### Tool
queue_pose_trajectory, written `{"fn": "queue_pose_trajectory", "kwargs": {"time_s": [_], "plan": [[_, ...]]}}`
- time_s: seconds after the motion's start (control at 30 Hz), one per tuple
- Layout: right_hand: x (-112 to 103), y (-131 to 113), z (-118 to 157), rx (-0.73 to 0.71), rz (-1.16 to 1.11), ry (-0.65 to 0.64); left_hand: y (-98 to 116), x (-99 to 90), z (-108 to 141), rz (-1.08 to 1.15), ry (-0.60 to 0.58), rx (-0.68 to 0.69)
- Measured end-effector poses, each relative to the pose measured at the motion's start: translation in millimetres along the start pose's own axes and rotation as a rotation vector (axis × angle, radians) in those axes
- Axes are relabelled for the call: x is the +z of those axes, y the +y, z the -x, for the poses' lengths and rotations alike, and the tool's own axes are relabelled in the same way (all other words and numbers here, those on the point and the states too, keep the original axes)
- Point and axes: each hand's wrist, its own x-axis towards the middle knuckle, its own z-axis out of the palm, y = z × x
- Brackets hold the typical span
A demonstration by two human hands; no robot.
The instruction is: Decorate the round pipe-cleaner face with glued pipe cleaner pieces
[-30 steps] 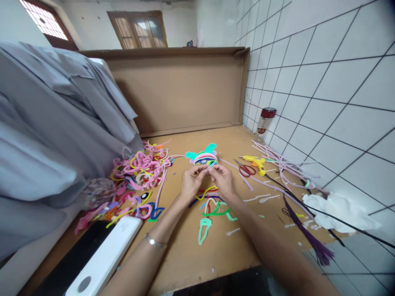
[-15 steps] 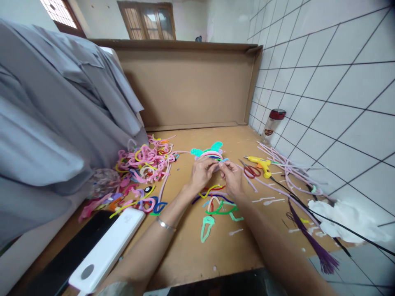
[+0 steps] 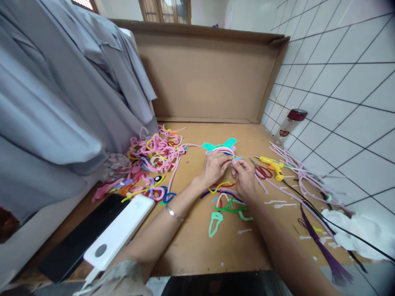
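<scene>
Got the right hand (image 3: 244, 174) pinched narrow on a small blue strip (image 3: 238, 158). Got the left hand (image 3: 215, 167) curled just beside, can't tell what's in its grip, partly covering the teal-eared striped piece (image 3: 221, 146) near mid-table. Further right, see red scissors (image 3: 262, 168) and a yellow glue gun (image 3: 273, 164); leftward, a messy pink heap (image 3: 160, 153).

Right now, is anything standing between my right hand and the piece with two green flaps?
Partly: your left hand covers some of the piece's near side, just left of your right hand. A light-blue strip also shows there.
</scene>
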Motion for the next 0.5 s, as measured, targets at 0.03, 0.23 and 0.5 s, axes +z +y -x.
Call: {"fn": "queue_pose_trajectory", "kwargs": {"time_s": [0.03, 0.23, 0.5], "plan": [[0.0, 0.0, 0.3, 0.009, -0.005, -0.007, -0.4, 0.0, -0.1, 0.000, -0.003, 0.003], [0.8, 0.6, 2.6, 0.049, -0.016, -0.028, -2.1, -1.7, -0.7, -0.022, -0.016, -0.006], [0.3, -1.3, 1.6, 0.054, -0.019, -0.024, 0.7, -3.3, -1.1, -0.009, -0.015, 0.000]]}}
